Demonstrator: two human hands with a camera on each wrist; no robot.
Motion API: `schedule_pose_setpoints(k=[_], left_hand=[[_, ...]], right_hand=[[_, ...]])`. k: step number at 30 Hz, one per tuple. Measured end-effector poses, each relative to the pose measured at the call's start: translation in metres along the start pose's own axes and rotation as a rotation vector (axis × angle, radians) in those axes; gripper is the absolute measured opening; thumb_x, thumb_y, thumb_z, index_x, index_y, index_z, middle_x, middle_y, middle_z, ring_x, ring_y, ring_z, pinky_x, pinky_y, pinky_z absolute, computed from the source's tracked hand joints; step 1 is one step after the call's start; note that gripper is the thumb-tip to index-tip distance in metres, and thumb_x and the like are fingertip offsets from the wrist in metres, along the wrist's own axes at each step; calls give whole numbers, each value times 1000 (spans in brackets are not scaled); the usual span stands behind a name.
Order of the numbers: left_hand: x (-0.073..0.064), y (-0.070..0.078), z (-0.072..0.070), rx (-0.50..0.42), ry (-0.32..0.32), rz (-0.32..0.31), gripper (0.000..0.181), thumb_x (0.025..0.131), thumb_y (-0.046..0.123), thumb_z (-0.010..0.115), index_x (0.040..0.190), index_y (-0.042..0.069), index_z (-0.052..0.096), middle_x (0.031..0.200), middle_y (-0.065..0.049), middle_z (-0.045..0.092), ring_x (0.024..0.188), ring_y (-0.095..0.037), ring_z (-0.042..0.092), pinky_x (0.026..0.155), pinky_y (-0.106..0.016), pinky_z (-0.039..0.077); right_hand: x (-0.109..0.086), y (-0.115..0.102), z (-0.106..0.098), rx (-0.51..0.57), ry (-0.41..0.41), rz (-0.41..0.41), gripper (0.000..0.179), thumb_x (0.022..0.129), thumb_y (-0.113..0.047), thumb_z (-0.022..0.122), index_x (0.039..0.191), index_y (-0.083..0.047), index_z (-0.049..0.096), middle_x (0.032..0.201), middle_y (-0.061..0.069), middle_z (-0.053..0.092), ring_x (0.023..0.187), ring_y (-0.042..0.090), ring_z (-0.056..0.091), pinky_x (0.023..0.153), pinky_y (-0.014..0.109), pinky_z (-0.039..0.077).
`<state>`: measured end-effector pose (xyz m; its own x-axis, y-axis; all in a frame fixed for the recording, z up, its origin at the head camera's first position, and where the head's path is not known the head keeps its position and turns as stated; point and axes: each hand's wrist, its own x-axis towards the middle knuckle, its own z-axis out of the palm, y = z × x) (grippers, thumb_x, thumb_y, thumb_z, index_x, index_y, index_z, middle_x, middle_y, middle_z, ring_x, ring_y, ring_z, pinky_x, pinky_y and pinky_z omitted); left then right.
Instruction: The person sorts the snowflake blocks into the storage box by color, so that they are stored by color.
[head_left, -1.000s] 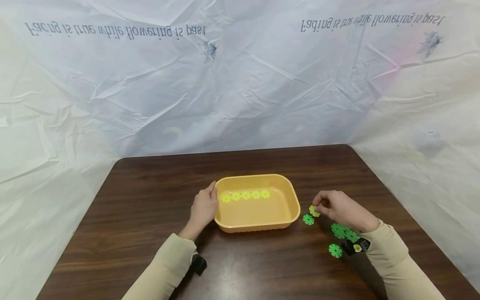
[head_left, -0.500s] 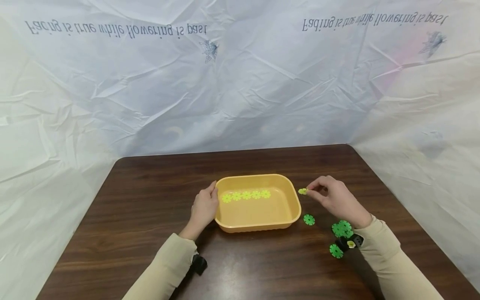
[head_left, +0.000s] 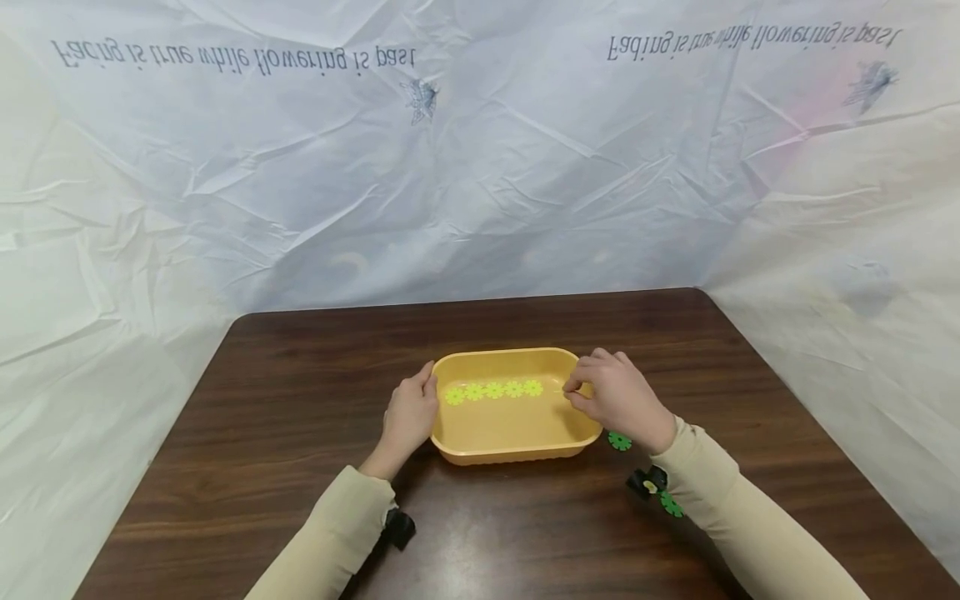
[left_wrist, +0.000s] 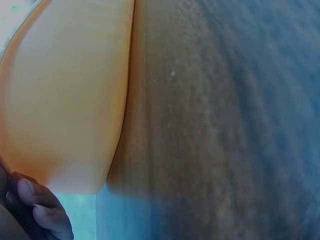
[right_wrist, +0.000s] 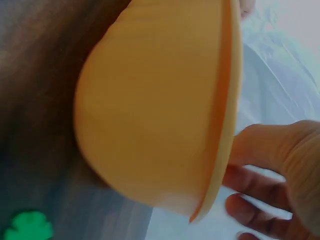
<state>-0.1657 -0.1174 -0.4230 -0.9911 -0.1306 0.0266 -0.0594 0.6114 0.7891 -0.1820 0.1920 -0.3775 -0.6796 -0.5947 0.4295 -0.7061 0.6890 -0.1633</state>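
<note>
A yellow plastic tray [head_left: 517, 451] stands mid-table, with several yellow snowflake discs [head_left: 493, 390] joined in a row inside it. My left hand [head_left: 409, 412] grips its left rim; curled fingertips show at the wall in the left wrist view. My right hand [head_left: 617, 395] reaches over the right rim, thumb and index finger pinched together around a yellow snowflake disc seen only as a thin edge. In the right wrist view the tray's wall [right_wrist: 155, 105] hides these fingertips. A green snowflake disc [head_left: 619, 442] lies just outside the tray, below this hand.
Another green snowflake disc [head_left: 671, 504] lies partly under the right wrist camera [head_left: 647, 482]. The dark wooden table [head_left: 300, 392] extends around the tray, and a printed white cloth [head_left: 480, 167] hangs behind it.
My right hand has picked the yellow disc up off the table and carried it left over the tray's right rim. The left hand has stayed on the tray.
</note>
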Motion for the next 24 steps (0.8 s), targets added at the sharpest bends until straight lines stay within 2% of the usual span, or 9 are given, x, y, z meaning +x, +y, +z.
schedule_pose_setpoints(k=[5,12,18,22,24], left_hand=[[0,1,0,-1,7,1,44,105,24,41,145,7,47,58,-6,52,38,-13,34,37,-27,31],[0,2,0,0,4,-1,44,105,24,41,145,7,46,59,-6,53,38,-13,34,37,-27,32],[0,2,-1,12,9,6,44,105,23,41,145,7,46,60,-6,52,38,-13,34,37,-28,31],[0,2,-1,8,3,1,44,105,23,41,145,7,46,60,-6,52,39,-13,34,37,-28,31],[0,1,-1,5,-1,-3,44,105,24,40,146,7,45,60,-6,52,39,-13,34,37,-28,31]], right_hand=[[12,-2,12,-155,-56,-96,13,75,-10,83,73,-20,76,74,-7,63,69,16,43,67,36,29],[18,-3,27,-298,-163,-121,27,81,-4,78,63,-23,71,65,-8,60,66,16,33,69,38,24],[21,-6,32,-316,-211,-122,33,81,1,73,59,-24,68,61,-8,58,65,16,34,70,38,28],[20,-5,37,-327,-233,-109,25,82,-1,73,69,-23,75,68,-7,64,67,17,39,71,39,32],[20,-4,38,-320,-234,-96,23,84,-4,73,71,-22,74,63,-8,61,67,17,40,72,40,34]])
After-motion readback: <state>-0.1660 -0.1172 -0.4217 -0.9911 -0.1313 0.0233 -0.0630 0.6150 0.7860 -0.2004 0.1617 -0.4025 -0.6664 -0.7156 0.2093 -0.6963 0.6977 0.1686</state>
